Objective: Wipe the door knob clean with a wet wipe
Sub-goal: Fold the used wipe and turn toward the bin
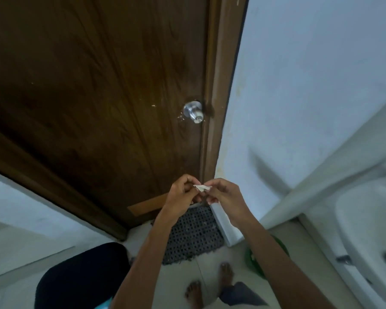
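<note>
A round silver door knob (pixel 194 112) sticks out of the dark brown wooden door (pixel 98 85), close to its right edge. Well below the knob, my left hand (pixel 180 197) and my right hand (pixel 223 196) meet in front of the door's lower part. Both pinch a small white wet wipe (pixel 202 187) between their fingertips. The wipe looks folded or bunched, and most of it is hidden by my fingers. Neither hand touches the knob.
A pale wall (pixel 310 85) stands right of the door frame. A white sink (pixel 370 230) is at the right edge. On the floor lie a dark perforated mat (pixel 194 235) and a green object (pixel 252 262). My bare feet (pixel 210 284) stand below.
</note>
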